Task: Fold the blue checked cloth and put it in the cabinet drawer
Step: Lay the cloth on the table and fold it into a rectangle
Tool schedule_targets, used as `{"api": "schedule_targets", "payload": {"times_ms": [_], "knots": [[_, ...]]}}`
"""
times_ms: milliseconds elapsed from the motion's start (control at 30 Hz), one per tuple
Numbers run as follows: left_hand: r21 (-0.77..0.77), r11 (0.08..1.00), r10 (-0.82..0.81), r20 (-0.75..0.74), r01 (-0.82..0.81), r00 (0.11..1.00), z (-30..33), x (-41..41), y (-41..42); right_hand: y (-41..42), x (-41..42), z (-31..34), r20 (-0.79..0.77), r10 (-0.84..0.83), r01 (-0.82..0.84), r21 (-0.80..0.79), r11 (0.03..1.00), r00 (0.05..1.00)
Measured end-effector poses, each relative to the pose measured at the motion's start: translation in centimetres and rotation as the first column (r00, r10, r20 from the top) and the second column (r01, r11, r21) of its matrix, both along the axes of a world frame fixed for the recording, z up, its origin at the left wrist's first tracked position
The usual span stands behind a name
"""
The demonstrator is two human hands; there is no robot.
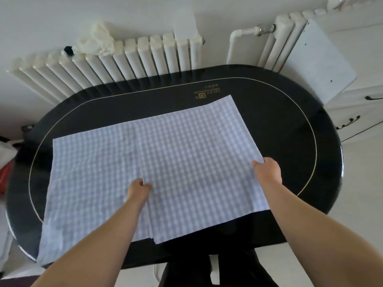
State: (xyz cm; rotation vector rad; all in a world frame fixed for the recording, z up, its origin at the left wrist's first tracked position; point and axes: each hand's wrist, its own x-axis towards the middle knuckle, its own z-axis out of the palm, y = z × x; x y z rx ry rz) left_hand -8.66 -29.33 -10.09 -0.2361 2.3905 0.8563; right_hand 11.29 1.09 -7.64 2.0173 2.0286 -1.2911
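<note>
The blue checked cloth (186,152) lies spread on the black oval table (290,121), with a folded-over layer covering its right part. My left hand (138,188) pinches the left edge of that upper layer near the cloth's middle. My right hand (268,170) grips the cloth's right edge. A single layer of the cloth reaches out to the left and hangs over the table's front-left rim. The white cabinet (360,100) with dark drawer handles stands at the right, beyond the table.
White radiators (124,59) line the wall behind the table, with a crumpled white cloth (95,40) on top. A white board (319,63) leans at the right. A red and white bag (6,162) sits at the left.
</note>
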Motion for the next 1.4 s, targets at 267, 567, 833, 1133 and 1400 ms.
{"api": "schedule_targets", "payload": {"times_ms": [267, 567, 833, 1133, 1400], "knots": [[0.205, 0.972, -0.114, -0.028, 0.118, 0.993, 0.3, 3.6, 7.7, 3.9, 1.8, 0.1, 0.459, 0.44, -0.542, 0.112, 0.833, 0.772], [0.357, 0.917, 0.16, -0.736, 0.177, 0.657, 8.7, 0.1, 0.1, -2.7, -3.9, 0.7, 0.206, 0.7, -0.708, 0.419, 0.568, 0.684], [-0.062, 0.924, 0.361, -0.186, -0.378, 0.914, 2.8, -4.7, -16.8, -8.8, -8.2, -1.4, 0.306, 0.841, -0.895, 0.124, 0.428, 0.445], [-0.142, 0.969, 0.154, -0.303, -0.204, 0.94, 2.1, -7.2, -19.2, -12.9, -9.3, -2.9, 0.35, 0.837, -0.894, 0.006, 0.448, 0.421], [-0.173, 0.962, 0.183, -0.16, -0.21, 0.97, 0.9, -9.4, -20.1, -13.7, -9.8, -2.6, 0.397, 0.813, -0.88, -0.027, 0.474, 0.426]]}}
